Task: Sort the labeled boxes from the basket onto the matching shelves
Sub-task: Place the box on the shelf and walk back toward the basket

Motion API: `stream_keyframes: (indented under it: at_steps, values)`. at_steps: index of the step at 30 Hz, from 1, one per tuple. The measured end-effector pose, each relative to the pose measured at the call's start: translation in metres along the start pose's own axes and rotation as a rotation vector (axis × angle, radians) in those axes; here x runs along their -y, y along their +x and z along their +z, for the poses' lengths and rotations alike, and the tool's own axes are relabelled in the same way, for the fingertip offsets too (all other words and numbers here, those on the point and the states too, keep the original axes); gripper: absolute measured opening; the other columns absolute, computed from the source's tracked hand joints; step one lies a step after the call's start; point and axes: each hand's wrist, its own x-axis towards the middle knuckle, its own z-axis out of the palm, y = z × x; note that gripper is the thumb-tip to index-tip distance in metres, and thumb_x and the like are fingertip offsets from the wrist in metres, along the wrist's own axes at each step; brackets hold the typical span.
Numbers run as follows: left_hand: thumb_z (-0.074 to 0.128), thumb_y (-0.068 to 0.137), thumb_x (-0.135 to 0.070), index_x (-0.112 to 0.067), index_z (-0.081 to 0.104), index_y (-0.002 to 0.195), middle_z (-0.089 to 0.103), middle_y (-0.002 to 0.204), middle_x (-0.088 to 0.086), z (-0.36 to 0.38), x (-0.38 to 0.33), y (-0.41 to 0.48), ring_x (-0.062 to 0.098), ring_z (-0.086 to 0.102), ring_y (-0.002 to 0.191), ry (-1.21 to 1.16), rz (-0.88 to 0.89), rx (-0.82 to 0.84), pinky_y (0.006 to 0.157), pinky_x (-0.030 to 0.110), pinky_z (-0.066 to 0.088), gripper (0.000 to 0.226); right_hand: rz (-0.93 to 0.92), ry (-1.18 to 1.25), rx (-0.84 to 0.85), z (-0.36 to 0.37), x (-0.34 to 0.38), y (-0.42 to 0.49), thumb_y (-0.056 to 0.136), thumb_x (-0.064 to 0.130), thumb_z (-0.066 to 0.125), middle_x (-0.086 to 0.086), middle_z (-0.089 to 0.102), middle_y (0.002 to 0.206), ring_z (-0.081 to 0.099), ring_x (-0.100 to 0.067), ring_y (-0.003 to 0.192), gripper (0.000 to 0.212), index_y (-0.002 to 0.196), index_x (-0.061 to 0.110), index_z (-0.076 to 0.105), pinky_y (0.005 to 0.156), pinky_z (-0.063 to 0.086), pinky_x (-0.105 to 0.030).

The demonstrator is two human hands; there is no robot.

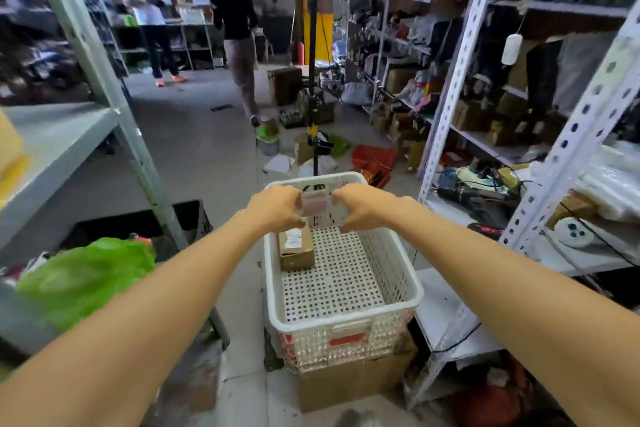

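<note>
A white perforated basket (398, 274) stands on a cardboard box in the aisle. Inside it, at the far left, lies one brown box (297, 248) with a white label on top. Above the basket's far end I hold a small pale box (314, 204) between both hands. My left hand (277, 206) grips its left side and my right hand (360, 206) grips its right side, fingers curled round it. Its label is too blurred to read.
A grey shelf unit (59, 139) rises on the left, with a green bag (86, 277) below it. White slotted shelving (464, 55) full of goods lines the right. A tripod pole (313, 80) and floor clutter lie beyond the basket. Two people stand farther down the aisle.
</note>
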Motion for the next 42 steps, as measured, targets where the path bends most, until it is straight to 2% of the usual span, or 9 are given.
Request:
stream_keyframes:
  at_steps: [5, 9, 16, 19, 21, 25, 30, 35, 42]
  values:
    - [0.068, 0.080, -0.043, -0.023, 0.059, 0.114, 0.064, 0.109, 0.000, 0.003, 0.024, 0.075, 0.020, 0.061, 0.093, 0.004, -0.045, -0.001, 0.079, 0.036, 0.054, 0.040, -0.050, -0.015, 0.000, -0.007, -0.032, 0.094, 0.079, 0.030, 0.070, -0.010, 0.062, 0.108, 0.059, -0.027, 0.095, 0.041, 0.112, 0.009, 0.056, 0.074, 0.051, -0.036]
    - [0.068, 0.078, -0.045, -0.021, 0.061, 0.111, 0.067, 0.104, 0.001, -0.001, 0.035, 0.137, 0.023, 0.063, 0.090, 0.008, -0.074, 0.031, 0.079, 0.038, 0.055, 0.041, -0.072, 0.005, 0.023, -0.010, -0.058, 0.153, 0.080, 0.029, 0.071, -0.008, 0.060, 0.107, 0.055, -0.023, 0.088, 0.042, 0.114, 0.011, 0.055, 0.063, 0.038, -0.028]
    - [0.066, 0.081, -0.040, -0.017, 0.060, 0.113, 0.064, 0.108, 0.001, 0.022, 0.053, 0.223, 0.023, 0.060, 0.096, -0.034, -0.105, 0.107, 0.081, 0.037, 0.052, 0.040, -0.096, 0.126, 0.072, 0.005, -0.102, 0.244, 0.078, 0.030, 0.072, -0.009, 0.058, 0.111, 0.054, -0.023, 0.095, 0.049, 0.120, 0.011, 0.055, 0.077, 0.048, -0.034]
    - [0.065, 0.081, -0.036, -0.017, 0.057, 0.115, 0.064, 0.111, 0.002, 0.046, 0.071, 0.251, 0.023, 0.060, 0.099, -0.042, -0.138, 0.186, 0.084, 0.041, 0.052, 0.039, -0.094, 0.126, 0.130, 0.023, -0.114, 0.279, 0.076, 0.032, 0.072, -0.008, 0.057, 0.108, 0.056, -0.024, 0.095, 0.045, 0.112, 0.010, 0.055, 0.079, 0.051, -0.039]
    - [0.064, 0.082, -0.033, -0.018, 0.056, 0.115, 0.065, 0.110, 0.001, 0.064, 0.085, 0.269, 0.023, 0.061, 0.097, -0.055, -0.156, 0.227, 0.081, 0.039, 0.053, 0.038, -0.091, 0.145, 0.157, 0.041, -0.119, 0.303, 0.076, 0.032, 0.072, -0.005, 0.055, 0.106, 0.055, -0.023, 0.097, 0.044, 0.111, 0.011, 0.056, 0.081, 0.051, -0.040]
    - [0.065, 0.083, -0.032, -0.017, 0.053, 0.123, 0.063, 0.114, 0.003, 0.105, 0.116, 0.308, 0.024, 0.059, 0.097, -0.090, -0.155, 0.260, 0.071, 0.032, 0.044, 0.044, -0.084, 0.147, 0.240, 0.085, -0.127, 0.353, 0.073, 0.028, 0.071, -0.008, 0.058, 0.118, 0.057, -0.027, 0.106, 0.053, 0.121, 0.014, 0.057, 0.088, 0.052, -0.044]
    - [0.067, 0.082, -0.035, -0.015, 0.046, 0.133, 0.059, 0.124, 0.006, 0.173, 0.156, 0.357, 0.027, 0.057, 0.109, -0.172, -0.180, 0.362, 0.084, 0.038, 0.049, 0.058, -0.003, 0.182, 0.341, 0.150, -0.138, 0.408, 0.076, 0.026, 0.071, -0.011, 0.056, 0.121, 0.056, -0.027, 0.107, 0.053, 0.124, 0.012, 0.054, 0.091, 0.050, -0.043]
    - [0.067, 0.083, -0.025, -0.010, 0.039, 0.139, 0.049, 0.135, 0.013, 0.248, 0.178, 0.399, 0.028, 0.051, 0.119, -0.362, -0.256, 0.483, 0.092, 0.035, 0.044, 0.064, 0.116, 0.209, 0.454, 0.223, -0.149, 0.445, 0.083, 0.021, 0.064, -0.014, 0.052, 0.129, 0.053, -0.029, 0.114, 0.050, 0.129, 0.008, 0.049, 0.094, 0.048, -0.039]
    - [0.068, 0.083, -0.032, -0.018, 0.020, 0.146, 0.031, 0.141, 0.016, 0.334, 0.196, 0.439, 0.034, 0.037, 0.125, -0.118, -0.151, 0.596, 0.095, 0.042, 0.044, 0.081, 0.251, 0.245, 0.548, 0.317, -0.160, 0.478, 0.091, 0.023, 0.056, -0.017, 0.041, 0.132, 0.044, -0.034, 0.121, 0.051, 0.136, 0.008, 0.038, 0.093, 0.042, -0.041]
